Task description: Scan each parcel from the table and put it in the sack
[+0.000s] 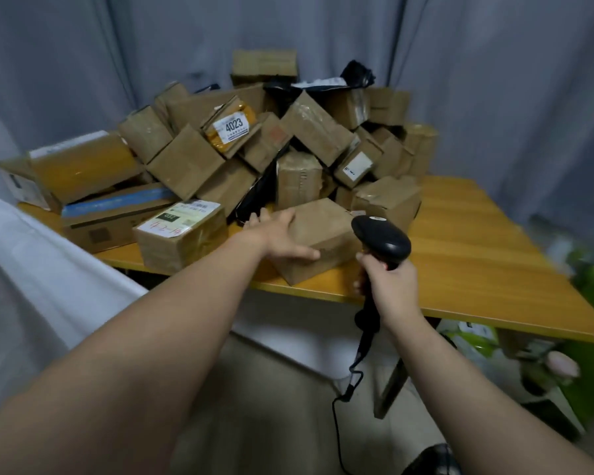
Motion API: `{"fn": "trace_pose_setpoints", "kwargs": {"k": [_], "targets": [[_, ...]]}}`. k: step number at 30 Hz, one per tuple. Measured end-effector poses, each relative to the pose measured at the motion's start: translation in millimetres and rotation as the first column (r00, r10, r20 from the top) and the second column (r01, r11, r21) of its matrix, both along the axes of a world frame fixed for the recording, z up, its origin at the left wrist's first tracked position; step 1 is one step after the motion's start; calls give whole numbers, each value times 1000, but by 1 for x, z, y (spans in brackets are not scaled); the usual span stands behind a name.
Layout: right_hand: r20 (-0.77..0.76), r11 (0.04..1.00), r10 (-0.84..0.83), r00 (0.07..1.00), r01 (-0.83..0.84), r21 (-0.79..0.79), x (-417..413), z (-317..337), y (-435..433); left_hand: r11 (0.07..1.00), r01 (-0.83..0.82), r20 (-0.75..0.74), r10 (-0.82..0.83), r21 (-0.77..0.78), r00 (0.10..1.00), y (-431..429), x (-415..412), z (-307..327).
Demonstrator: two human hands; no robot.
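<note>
A heap of cardboard boxes (254,145) covers the far left part of the wooden table (477,255). One plain box (318,240) sits at the table's near edge, just in front of the heap. The left hand (282,240) grips this box, fingers over the top and thumb along its near side. The right hand (388,281) is closed around the handle of a black scanner (381,240), which is just right of the box and tilted toward it, its cable (343,399) hanging below the table edge

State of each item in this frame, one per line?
left hand: gripping the plain box
plain box: on table edge, closed
right hand: shut on the scanner handle
scanner: held, head over the box
parcel pile: heaped, unsorted
table: right part bare
</note>
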State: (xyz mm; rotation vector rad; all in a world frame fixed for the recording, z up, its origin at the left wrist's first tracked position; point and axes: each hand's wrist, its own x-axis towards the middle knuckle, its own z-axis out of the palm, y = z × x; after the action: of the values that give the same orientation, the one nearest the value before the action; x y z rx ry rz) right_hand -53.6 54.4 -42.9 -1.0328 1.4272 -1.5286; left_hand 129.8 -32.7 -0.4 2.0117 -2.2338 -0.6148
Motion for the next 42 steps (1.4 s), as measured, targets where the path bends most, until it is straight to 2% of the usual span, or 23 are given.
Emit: {"fn": "trace_pose_setpoints", "kwargs": {"k": [2,4,6,7,9,11,12,15,18,20,23,25,26,28,30,31,32,33,35,36,38,40,42], "targets": [[29,1000,-6,1000,6,6,-3,-3,2,999,26,-58,-25,27,998,-1,4,-1],[85,1000,-22,996,23,-8,-6,-4,5,1000,23,-128,-24,-11,991,5,12,-4],[162,997,-64,985,72,-40,-8,-5,8,1000,-25,-306,19,-16,952,15,23,-7],[215,994,-78,973,93,-64,-8,-4,10,999,-49,-453,49,11,890,24,27,-8],[311,990,-44,949,84,-115,-5,-3,14,989,-92,-729,144,112,669,42,33,-13],[303,991,43,952,-3,-130,3,-3,15,965,-50,-850,250,257,464,59,32,-22],[267,991,84,960,-51,-126,10,-4,16,953,-32,-854,284,300,435,65,29,-27],[248,979,184,951,-154,-136,33,-3,19,962,-107,-821,270,251,504,79,19,-31],[242,967,236,941,-202,-156,48,-3,23,962,-269,-821,111,-54,560,81,11,-24],[249,962,259,933,-225,-157,53,-2,24,930,-321,-794,57,-178,605,80,10,-21],[277,959,277,920,-249,-133,54,-2,24,943,-281,-676,90,-178,732,81,11,-22],[227,963,269,936,-254,-93,54,-3,23,927,-313,-613,127,-207,780,80,15,-25],[188,964,262,946,-250,-85,54,-3,22,915,-339,-635,131,-217,761,79,18,-27],[159,979,198,967,-186,-87,52,-3,19,919,-374,-765,152,-123,625,77,25,-29],[242,992,120,963,-105,-77,46,0,17,939,-341,-861,203,36,467,79,31,-32],[300,994,101,949,-85,-64,42,3,16,944,-328,-867,185,27,463,81,33,-34],[350,996,89,933,-74,-55,37,6,14,939,-338,-838,133,-65,529,82,37,-37],[397,997,82,914,-69,-47,31,8,13,912,-342,-760,53,-228,648,83,41,-38],[458,997,81,885,-69,-41,21,15,11,793,-188,-424,-96,-580,901,82,50,-40],[450,997,80,889,-71,-36,18,19,11,709,-50,-214,-145,-703,966,81,54,-42],[377,994,110,920,-113,-14,14,24,12,567,151,69,-163,-810,984,81,56,-43],[306,984,166,937,-180,15,15,26,15,471,280,223,-174,-836,959,78,55,-45],[310,977,188,932,-210,37,17,23,17,402,377,323,-199,-834,925,77,50,-46]]}}
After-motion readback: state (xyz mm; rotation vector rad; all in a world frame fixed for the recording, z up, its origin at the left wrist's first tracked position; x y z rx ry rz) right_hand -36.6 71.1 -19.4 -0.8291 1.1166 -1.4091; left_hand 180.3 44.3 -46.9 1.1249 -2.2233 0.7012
